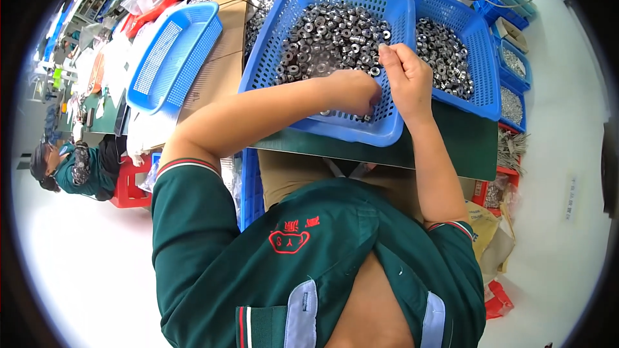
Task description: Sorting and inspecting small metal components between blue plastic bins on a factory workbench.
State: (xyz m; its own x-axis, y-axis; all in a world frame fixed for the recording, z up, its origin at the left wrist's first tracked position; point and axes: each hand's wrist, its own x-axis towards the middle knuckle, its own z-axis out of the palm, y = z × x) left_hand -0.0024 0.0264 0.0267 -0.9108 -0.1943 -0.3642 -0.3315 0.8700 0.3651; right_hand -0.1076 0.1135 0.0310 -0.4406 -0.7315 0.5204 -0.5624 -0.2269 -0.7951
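Both hands are in the blue basket of small metal rings. The left hand is curled shut among them. The right hand pinches one ring.

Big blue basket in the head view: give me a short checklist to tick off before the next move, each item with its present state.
1. Big blue basket rests on the green table: ok.
2. Metal rings remain in it: ok.
3. Left hand is down among the rings at the near wall: ok.
4. Right hand is raised over the basket, fingertips pinched: ok.
5. Ring held in the right fingertips: cannot tell, too small.
6. Second basket of rings sits right beside the first: ok.
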